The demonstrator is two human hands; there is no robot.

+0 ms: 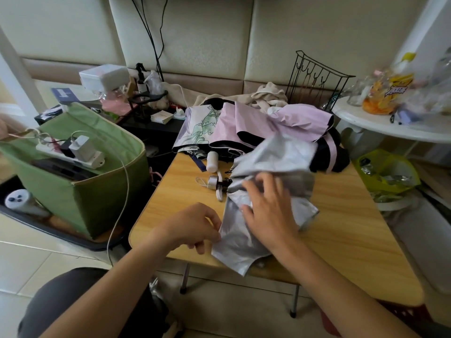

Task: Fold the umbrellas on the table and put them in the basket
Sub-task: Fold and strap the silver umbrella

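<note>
The left hand (197,225) has its grip pinching the near-left edge of the silver umbrella (266,191): thumb and curled fingers nip the thin fabric just above the counter's (346,235) near edge. The right hand (268,206) lies flat on top of the same canopy, its grip spread, fingers straight and slightly fanned, pressing the cloth down; it is somewhat blurred.

The silver umbrella is a crumpled, glossy, foil-like sheet with soft creases, lying on the middle of the wooden counter. Its long axis runs from near-left to far-right, and one pointed panel hangs over the near edge. A short metallic handle (212,182) with a thin loop cord shows at the canopy's left side, pointing left.

Behind it, at the far end of the counter, the pink umbrella (268,120) lies loosely collapsed, matte lilac cloth with a black lining, one panel printed with pale green flowers. Its white rounded handle (211,161) points toward the near side.

The basket (80,191), a green fabric bin with tan trim, stands on the floor left of the counter, holding a white power strip (70,154) with plugs.
</note>
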